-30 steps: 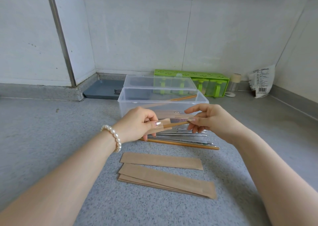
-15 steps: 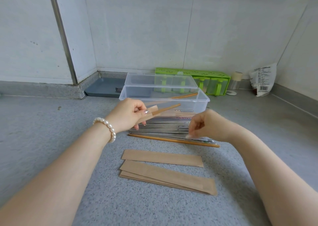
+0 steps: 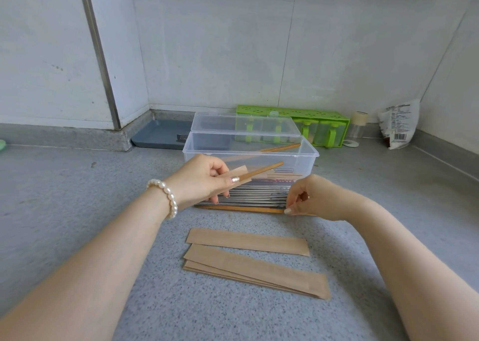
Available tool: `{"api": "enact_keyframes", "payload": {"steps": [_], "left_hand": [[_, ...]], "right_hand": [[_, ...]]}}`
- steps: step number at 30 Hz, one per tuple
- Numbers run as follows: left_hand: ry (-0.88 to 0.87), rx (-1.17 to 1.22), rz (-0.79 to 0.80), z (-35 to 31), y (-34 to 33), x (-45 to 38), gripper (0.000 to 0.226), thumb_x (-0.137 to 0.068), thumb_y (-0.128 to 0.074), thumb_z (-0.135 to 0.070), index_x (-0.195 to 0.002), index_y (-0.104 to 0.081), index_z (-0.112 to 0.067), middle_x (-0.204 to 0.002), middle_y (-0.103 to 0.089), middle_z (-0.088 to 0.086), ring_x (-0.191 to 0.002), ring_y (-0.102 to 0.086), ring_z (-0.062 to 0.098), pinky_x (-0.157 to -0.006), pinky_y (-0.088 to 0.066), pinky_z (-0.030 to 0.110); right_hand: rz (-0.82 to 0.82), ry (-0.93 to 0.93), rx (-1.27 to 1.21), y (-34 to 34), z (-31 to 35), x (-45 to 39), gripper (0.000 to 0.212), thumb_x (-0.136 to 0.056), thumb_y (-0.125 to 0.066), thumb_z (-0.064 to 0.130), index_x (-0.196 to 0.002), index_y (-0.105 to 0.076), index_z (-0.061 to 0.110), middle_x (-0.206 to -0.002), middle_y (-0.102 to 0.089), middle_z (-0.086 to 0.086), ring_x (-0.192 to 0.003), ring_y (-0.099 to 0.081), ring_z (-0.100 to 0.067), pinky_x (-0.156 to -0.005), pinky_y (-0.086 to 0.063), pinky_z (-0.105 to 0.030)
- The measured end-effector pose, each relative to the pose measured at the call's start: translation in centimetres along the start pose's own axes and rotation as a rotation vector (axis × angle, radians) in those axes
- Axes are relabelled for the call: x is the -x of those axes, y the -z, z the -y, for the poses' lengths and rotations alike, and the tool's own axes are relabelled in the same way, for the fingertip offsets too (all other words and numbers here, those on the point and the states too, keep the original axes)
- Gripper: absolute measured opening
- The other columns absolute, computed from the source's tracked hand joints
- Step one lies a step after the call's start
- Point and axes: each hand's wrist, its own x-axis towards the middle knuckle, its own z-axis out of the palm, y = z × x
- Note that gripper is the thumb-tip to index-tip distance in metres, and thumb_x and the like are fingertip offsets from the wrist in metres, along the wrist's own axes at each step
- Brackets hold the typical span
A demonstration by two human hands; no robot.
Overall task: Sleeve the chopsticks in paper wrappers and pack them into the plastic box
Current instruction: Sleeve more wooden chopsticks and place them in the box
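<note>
My left hand [image 3: 201, 178] grips a brown paper wrapper [image 3: 239, 170] with one wooden chopstick [image 3: 264, 170] sticking out of it to the right, held in front of the clear plastic box [image 3: 308, 156]. My right hand [image 3: 309, 198] is down at the right end of the row of loose chopsticks, pinching the end of a wooden chopstick [image 3: 243, 209] that lies on the counter in front of several metal chopsticks [image 3: 254, 196]. Sleeved chopsticks lean inside the box. A pile of empty paper wrappers [image 3: 248, 260] lies nearer to me.
The box's clear lid [image 3: 243, 122] stands behind it. A green spice rack [image 3: 321, 125], a small jar [image 3: 359, 126] and a white bag [image 3: 398, 126] sit along the back wall. A grey tray [image 3: 160, 135] fills the back corner on the speckled counter [image 3: 77, 198].
My right hand let go of the chopstick in the wrapper and dropped to the loose chopsticks on the counter. My left hand kept the wrapper and chopstick, tilting them up slightly.
</note>
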Motion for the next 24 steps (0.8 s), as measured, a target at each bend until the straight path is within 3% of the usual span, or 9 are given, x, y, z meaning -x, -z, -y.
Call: {"api": "enact_keyframes", "payload": {"steps": [3,5,10,12,15,17,21,24], "left_hand": [[-0.021,0.053,0.051,-0.1,0.7,0.1,0.011,-0.083,-0.066,-0.027,-0.082,-0.064,-0.016,-0.069,-0.071,-0.004,-0.053,-0.062,0.008,-0.063,-0.051,0.028],[-0.031,0.062,0.075,-0.1,1.3,0.2,0.011,-0.082,-0.067,-0.026,-0.081,-0.064,-0.015,-0.07,-0.072,-0.002,-0.054,-0.063,0.01,-0.066,-0.053,0.033],[-0.019,0.041,0.116,0.1,1.4,0.2,0.009,-0.083,-0.068,-0.023,-0.081,-0.064,-0.015,-0.073,-0.073,0.001,-0.057,-0.066,0.013,-0.071,-0.055,0.039],[-0.011,0.011,0.138,0.2,1.1,0.1,0.007,-0.084,-0.067,-0.021,-0.082,-0.064,-0.015,-0.073,-0.073,0.001,-0.057,-0.066,0.012,-0.074,-0.055,0.043],[0.006,-0.021,0.141,0.5,1.1,-0.1,0.005,-0.084,-0.066,-0.019,-0.081,-0.064,-0.016,-0.073,-0.073,0.0,-0.057,-0.066,0.012,-0.075,-0.056,0.044],[0.032,-0.025,0.126,0.7,1.4,-0.2,0.005,-0.083,-0.067,-0.019,-0.081,-0.064,-0.016,-0.071,-0.072,0.0,-0.056,-0.065,0.012,-0.073,-0.056,0.042],[0.071,-0.036,0.119,1.1,1.6,-0.2,0.006,-0.084,-0.067,-0.02,-0.085,-0.064,-0.014,-0.069,-0.07,0.0,-0.058,-0.064,0.014,-0.071,-0.056,0.036],[0.088,-0.062,0.139,1.2,1.6,-0.3,0.007,-0.083,-0.067,-0.023,-0.083,-0.063,-0.016,-0.071,-0.071,0.001,-0.06,-0.064,0.015,-0.071,-0.055,0.037]], "right_hand": [[-0.07,0.006,-0.085,1.3,-0.2,0.8,0.011,-0.085,-0.066,0.019,-0.075,-0.061,0.02,-0.076,-0.066,0.006,-0.069,-0.06,-0.009,-0.065,-0.046,-0.018],[-0.087,0.006,-0.283,2.2,-0.4,1.4,0.009,-0.088,-0.062,0.011,-0.079,-0.061,0.01,-0.073,-0.072,0.0,-0.062,-0.063,-0.01,-0.058,-0.046,-0.016],[-0.174,0.131,-0.653,2.8,-0.6,2.0,0.01,-0.092,-0.052,0.001,-0.096,-0.057,0.008,-0.063,-0.063,-0.006,-0.05,-0.05,-0.017,-0.043,-0.036,-0.018],[-0.192,0.153,-0.644,2.7,-0.7,1.9,0.02,-0.093,-0.047,-0.003,-0.102,-0.057,0.012,-0.063,-0.06,-0.006,-0.05,-0.049,-0.016,-0.041,-0.034,-0.018],[-0.294,0.145,-0.37,2.5,-1.1,1.5,0.033,-0.09,-0.051,-0.005,-0.092,-0.065,0.025,-0.065,-0.065,-0.001,-0.057,-0.058,-0.008,-0.06,-0.048,-0.014],[-0.324,0.129,-0.299,2.7,-1.3,1.5,0.039,-0.088,-0.056,-0.006,-0.085,-0.067,0.032,-0.067,-0.068,-0.002,-0.056,-0.058,-0.003,-0.065,-0.048,-0.011],[-0.397,0.16,-0.447,3.7,-1.1,2.5,0.02,-0.079,-0.067,0.011,-0.07,-0.072,0.029,-0.048,-0.06,0.0,-0.044,-0.042,-0.007,-0.045,-0.037,-0.012],[-0.381,0.105,-0.426,3.7,-1.0,2.7,0.008,-0.068,-0.069,0.031,-0.064,-0.074,0.026,-0.043,-0.055,0.0,-0.045,-0.033,-0.016,-0.04,-0.029,-0.015]]}}
